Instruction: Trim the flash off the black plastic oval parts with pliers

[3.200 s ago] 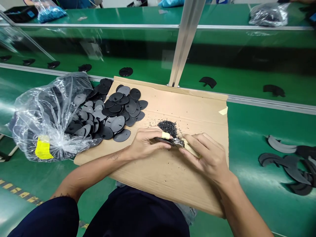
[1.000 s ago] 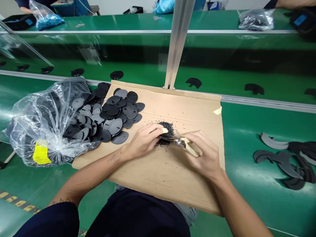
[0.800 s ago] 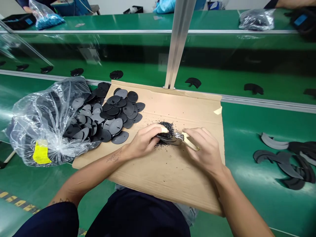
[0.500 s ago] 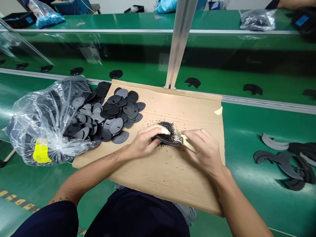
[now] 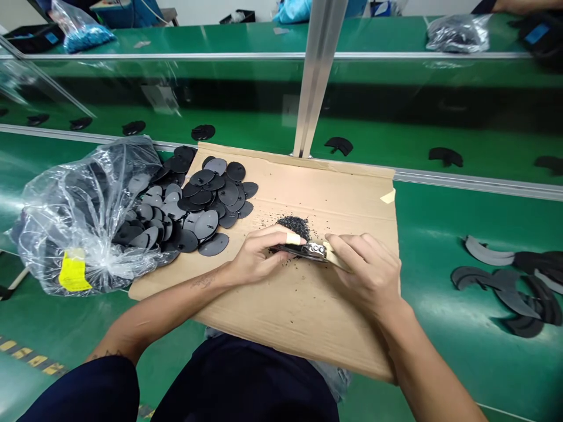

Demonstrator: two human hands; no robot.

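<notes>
My left hand (image 5: 263, 252), with pale tape on a finger, is closed on a thin black plastic disc (image 5: 301, 251), held tilted above the cardboard. My right hand (image 5: 369, 264) grips small cutting pliers (image 5: 317, 249) with pale yellow handles. The pliers' metal head meets the disc's upper right edge; the exact spot between the jaws is too small to tell. Just behind my fingers lies a heap of black plastic clippings (image 5: 294, 224). A pile of similar black oval discs (image 5: 206, 224) spreads to the left on the cardboard sheet (image 5: 281, 328).
A clear plastic bag (image 5: 88, 205) of discs lies at the left. Curved black parts (image 5: 514, 290) lie on the green table at the right. Beyond a metal rail, spaced black parts (image 5: 338, 145) lie on a green surface. A metal post (image 5: 319, 82) rises behind the cardboard.
The pliers' handles have come closer together in my right hand, and the disc has tilted slightly. The black parts beyond the rail have shifted a little to the left.
</notes>
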